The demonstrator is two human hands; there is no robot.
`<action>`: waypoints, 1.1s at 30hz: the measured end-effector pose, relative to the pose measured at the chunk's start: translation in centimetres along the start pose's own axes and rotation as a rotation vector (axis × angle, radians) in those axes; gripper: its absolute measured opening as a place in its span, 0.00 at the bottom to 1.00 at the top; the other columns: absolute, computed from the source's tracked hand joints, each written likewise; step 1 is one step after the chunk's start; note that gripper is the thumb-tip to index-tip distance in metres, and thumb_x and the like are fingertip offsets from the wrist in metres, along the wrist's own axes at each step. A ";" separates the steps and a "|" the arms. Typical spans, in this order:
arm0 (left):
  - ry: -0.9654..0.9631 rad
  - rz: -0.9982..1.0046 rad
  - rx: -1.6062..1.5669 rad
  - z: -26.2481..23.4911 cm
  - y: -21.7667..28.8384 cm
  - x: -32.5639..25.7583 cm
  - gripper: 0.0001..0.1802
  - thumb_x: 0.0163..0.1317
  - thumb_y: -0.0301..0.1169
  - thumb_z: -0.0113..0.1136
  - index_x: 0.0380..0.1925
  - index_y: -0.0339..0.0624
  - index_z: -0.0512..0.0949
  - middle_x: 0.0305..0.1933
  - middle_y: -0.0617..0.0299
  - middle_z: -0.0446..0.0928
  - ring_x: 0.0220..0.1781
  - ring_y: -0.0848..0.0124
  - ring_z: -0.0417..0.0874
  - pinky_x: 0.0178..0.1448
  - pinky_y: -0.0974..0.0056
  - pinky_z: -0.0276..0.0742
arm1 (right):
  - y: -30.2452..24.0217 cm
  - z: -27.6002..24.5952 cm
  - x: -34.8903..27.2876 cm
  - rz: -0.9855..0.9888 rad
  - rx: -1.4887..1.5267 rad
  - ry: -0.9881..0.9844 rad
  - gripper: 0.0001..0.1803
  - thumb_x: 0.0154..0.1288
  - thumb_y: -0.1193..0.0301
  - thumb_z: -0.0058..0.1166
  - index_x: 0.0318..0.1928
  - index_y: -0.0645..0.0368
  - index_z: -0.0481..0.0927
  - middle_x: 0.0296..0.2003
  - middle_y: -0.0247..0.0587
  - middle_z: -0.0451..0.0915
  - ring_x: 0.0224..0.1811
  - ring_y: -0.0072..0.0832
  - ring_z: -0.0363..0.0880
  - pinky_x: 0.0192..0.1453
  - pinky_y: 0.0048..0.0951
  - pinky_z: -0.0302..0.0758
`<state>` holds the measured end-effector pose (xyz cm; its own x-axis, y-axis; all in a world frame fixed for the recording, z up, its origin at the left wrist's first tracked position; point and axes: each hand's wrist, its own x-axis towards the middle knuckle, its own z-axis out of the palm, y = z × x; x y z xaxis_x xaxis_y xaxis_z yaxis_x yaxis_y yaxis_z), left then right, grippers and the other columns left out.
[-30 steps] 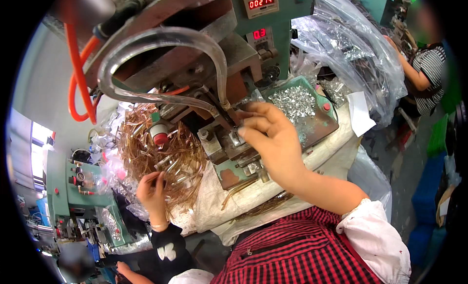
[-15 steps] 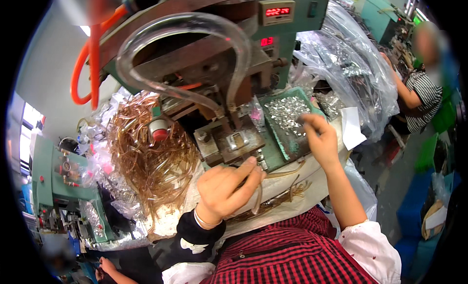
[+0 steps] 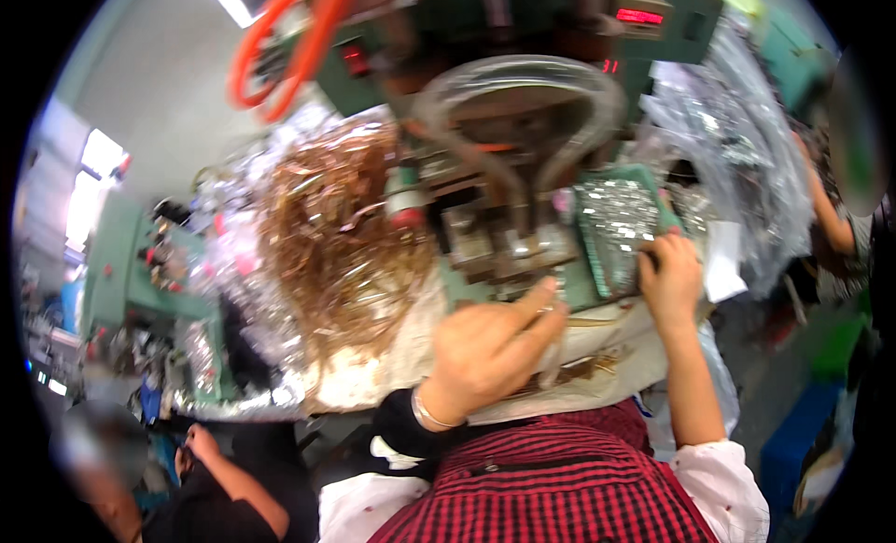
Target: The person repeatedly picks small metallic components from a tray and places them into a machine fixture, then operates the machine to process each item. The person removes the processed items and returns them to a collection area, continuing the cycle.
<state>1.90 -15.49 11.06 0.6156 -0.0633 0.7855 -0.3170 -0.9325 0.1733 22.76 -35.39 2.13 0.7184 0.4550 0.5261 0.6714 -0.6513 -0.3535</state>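
Note:
My left hand (image 3: 490,352) is closed in a pinch just in front of the press, holding a thin translucent strip (image 3: 554,364) that hangs below the fingers. Its fingertips are close to the metal die block (image 3: 532,256) under the press head. At the right side of a green tray (image 3: 597,280) filled with small shiny metal pieces (image 3: 618,216) is my right hand (image 3: 674,280). Its fingers are curled at the tray's edge; blur hides what, if anything, they hold.
A clear hose (image 3: 518,69) loops before the press. To the left lies a heap of brown translucent strips (image 3: 327,235). More strips (image 3: 593,368) lie on the cloth (image 3: 495,410) near my apron. A red-topped button (image 3: 407,216) stands beside the die. Co-workers sit on both sides.
My head view has shifted, so the bench sits differently in the picture. My right hand has moved from above the metal pieces to the tray's right edge. The left still pinches the strip.

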 end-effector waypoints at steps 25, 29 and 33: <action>-0.262 -0.652 0.515 -7.7 -13.3 -15.5 0.07 0.53 0.21 0.64 0.33 0.41 0.82 0.35 0.54 0.79 0.38 0.51 0.82 0.41 0.53 0.76 | -7.4 -3.6 1.7 0.149 0.892 -0.066 0.09 0.64 0.80 0.63 0.45 0.64 0.86 0.39 0.40 0.85 0.42 0.27 0.83 0.49 0.27 0.77; -0.163 -0.672 0.485 -6.3 -12.6 -15.1 0.11 0.56 0.18 0.61 0.39 0.38 0.83 0.38 0.52 0.79 0.39 0.50 0.82 0.43 0.54 0.77 | -12.2 -0.9 4.2 0.053 1.047 0.023 0.12 0.60 0.80 0.65 0.46 0.64 0.85 0.41 0.40 0.85 0.43 0.27 0.83 0.51 0.28 0.78; -0.104 -0.715 0.429 -7.2 -11.5 -15.8 0.12 0.57 0.16 0.62 0.41 0.38 0.84 0.38 0.51 0.79 0.39 0.52 0.83 0.43 0.56 0.78 | -14.0 0.7 3.2 0.264 1.338 0.015 0.16 0.64 0.82 0.63 0.53 0.66 0.80 0.46 0.37 0.84 0.47 0.22 0.82 0.55 0.24 0.77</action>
<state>-9.36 -1.16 0.95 0.6343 0.5814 0.5095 0.4637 -0.8135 0.3511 15.83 -24.41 8.22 0.8554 0.3974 0.3323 0.1833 0.3678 -0.9117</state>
